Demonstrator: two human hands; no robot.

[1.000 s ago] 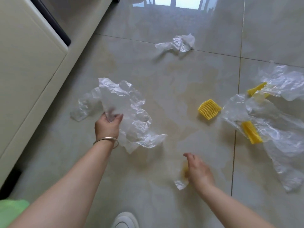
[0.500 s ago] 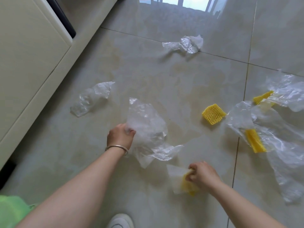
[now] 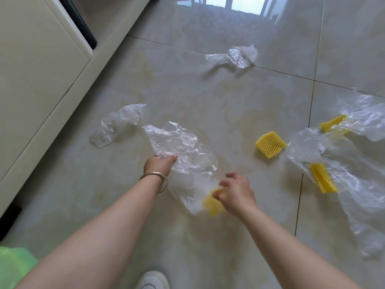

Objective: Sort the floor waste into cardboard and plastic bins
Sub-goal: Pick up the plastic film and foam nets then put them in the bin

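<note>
My left hand [image 3: 160, 163], with a silver bangle on the wrist, grips a large crumpled clear plastic sheet [image 3: 183, 151] lifted off the floor. My right hand [image 3: 235, 190] pinches a yellow foam net piece [image 3: 212, 203] together with the sheet's lower end. A smaller clear plastic scrap [image 3: 116, 124] lies on the floor to the left. Another crumpled plastic piece [image 3: 235, 56] lies further ahead.
A yellow foam net [image 3: 270, 144] lies on the tiles at right. Beside it a big spread of clear plastic [image 3: 354, 167] covers two more yellow foam pieces [image 3: 323, 181]. A cream cabinet [image 3: 37, 65] runs along the left. Something green [image 3: 12, 265] shows at the bottom left, and my white shoe [image 3: 153, 280] is below.
My left hand pulled the large sheet off the smaller scrap and toward me. My right hand picked the yellow foam piece and plastic off the floor and brought them to the sheet.
</note>
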